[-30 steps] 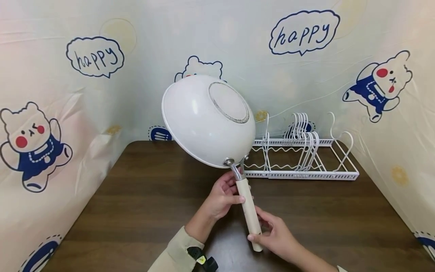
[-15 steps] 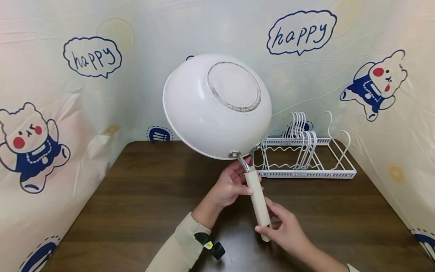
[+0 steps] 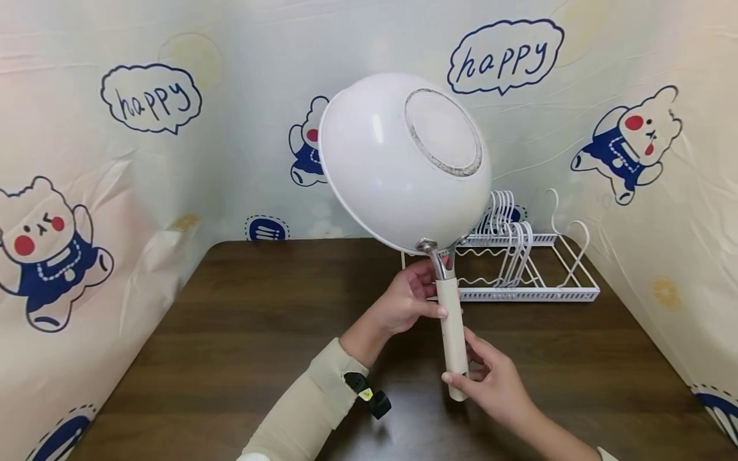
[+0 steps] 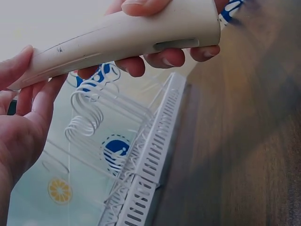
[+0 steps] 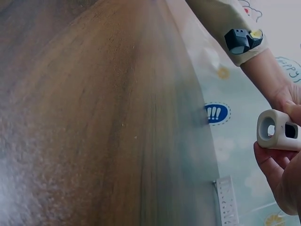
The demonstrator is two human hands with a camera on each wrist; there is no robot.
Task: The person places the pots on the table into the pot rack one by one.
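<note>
In the head view a white wok (image 3: pixel 398 160) is held up in the air, its ringed base turned up toward the right. My left hand (image 3: pixel 412 298) grips the upper part of its cream handle (image 3: pixel 452 320), just below the metal bracket. Lower down, my right hand (image 3: pixel 496 378) pinches the handle near its free end, thumb in front. The left wrist view shows the handle (image 4: pixel 117 40) close up, with the left hand (image 4: pixel 23 127) at the narrow end and curled right-hand fingers (image 4: pixel 164 57) round the slotted end. The right wrist view shows the hollow handle end (image 5: pixel 277 132).
A white wire rack (image 3: pixel 530 294) with several curved dividers lies at the back right of the brown wooden table (image 3: pixel 259 333), partly behind the wok. A printed cloth (image 3: pixel 242 128) hangs round the back and sides. A black wrist camera (image 3: pixel 369 394) is strapped to the left sleeve.
Both hands have carried the wok up and to the right, so it overlaps the rack's left part. Its handle now stands more upright. The grip looks the same.
</note>
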